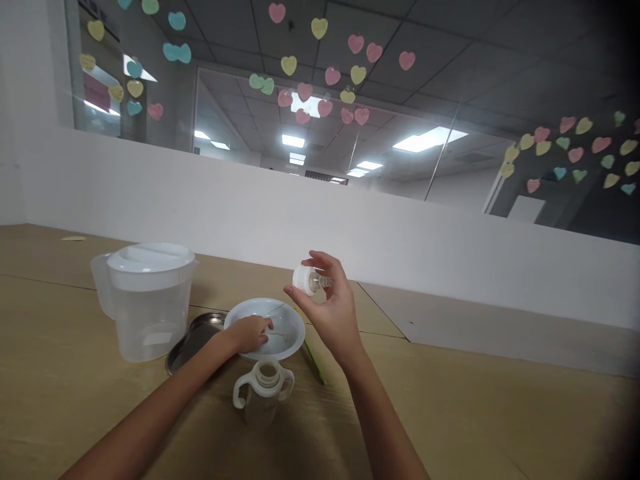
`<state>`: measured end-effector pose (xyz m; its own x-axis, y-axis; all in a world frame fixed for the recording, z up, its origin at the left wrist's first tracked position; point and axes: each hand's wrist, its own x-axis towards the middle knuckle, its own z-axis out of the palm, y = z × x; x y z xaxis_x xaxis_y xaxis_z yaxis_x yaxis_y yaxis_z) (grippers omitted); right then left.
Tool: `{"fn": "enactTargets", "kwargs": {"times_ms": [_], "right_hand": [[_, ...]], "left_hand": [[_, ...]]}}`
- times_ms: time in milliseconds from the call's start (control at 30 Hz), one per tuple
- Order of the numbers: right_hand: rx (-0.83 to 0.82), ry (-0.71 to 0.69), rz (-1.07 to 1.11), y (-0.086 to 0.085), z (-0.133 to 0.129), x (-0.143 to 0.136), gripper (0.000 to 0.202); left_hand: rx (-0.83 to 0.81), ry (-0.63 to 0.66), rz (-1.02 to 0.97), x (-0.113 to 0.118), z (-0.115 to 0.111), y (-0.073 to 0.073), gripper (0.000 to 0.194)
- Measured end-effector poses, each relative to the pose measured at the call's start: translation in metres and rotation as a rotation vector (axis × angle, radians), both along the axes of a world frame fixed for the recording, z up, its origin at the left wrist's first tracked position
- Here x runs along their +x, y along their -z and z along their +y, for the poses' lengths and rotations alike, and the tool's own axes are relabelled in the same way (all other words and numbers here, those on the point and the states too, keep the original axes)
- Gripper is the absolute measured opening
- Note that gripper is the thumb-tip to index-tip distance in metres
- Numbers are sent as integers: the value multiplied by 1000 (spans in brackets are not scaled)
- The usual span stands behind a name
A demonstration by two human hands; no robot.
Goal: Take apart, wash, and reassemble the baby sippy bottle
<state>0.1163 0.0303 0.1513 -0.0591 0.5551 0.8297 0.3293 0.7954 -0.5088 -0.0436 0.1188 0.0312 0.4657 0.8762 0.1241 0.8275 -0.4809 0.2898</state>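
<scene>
Your right hand [333, 303] is raised above the table [450, 413], and it pinches a white cap [303, 280] between the thumb and the fingers, which curve over it. The hand is only partly closed, with a gap between thumb and fingers bridged by the cap. A clear ribbed piece [321, 283] sticks out of the cap toward your palm.

Your left hand [250, 333] reaches over the near left side of the white bowl [265, 303], palm down, its fingers bent toward the inside (whether they grip anything, you can't tell from here). Something thin lies in the bowl, too faint to name.

The bottle [263, 397] stands upright and open on the table, nearer to you than the bowl, with 2 handles at its neck. Left of the bowl is a metal tray [185, 347], partly hidden by your left forearm, and beside that a lidded clear pitcher [150, 313]. A green stick [315, 363] lies just right of the bowl.
</scene>
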Motion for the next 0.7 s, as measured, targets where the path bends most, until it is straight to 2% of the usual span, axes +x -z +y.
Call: {"fn": "enactTargets", "kwargs": {"times_ms": [133, 333, 400, 467, 533, 567, 633, 700], "right_hand": [[-13, 5, -4, 0, -1, -1, 52], [-11, 17, -29, 0, -2, -2, 53], [-8, 25, -31, 0, -1, -1, 53], [-5, 54, -45, 1, 2, 0, 50], [-22, 115, -66, 3, 6, 1, 43], [-43, 143, -72, 4, 8, 1, 39], [-89, 150, -82, 6, 11, 0, 35], [-97, 110, -95, 8, 11, -3, 30]], "left_hand": [[-30, -4, 9, -2, 0, 0, 42], [-54, 2, 2, -1, -2, -4, 27], [-38, -7, -18, -3, -5, -13, 26], [11, -23, -55, -7, -11, -30, 29], [74, -12, -198, -11, -23, -54, 36], [110, 32, -433, -12, -31, -66, 40], [12, 159, -884, -11, -49, -88, 47], [-158, 291, -1108, -4, -67, -101, 50]]}}
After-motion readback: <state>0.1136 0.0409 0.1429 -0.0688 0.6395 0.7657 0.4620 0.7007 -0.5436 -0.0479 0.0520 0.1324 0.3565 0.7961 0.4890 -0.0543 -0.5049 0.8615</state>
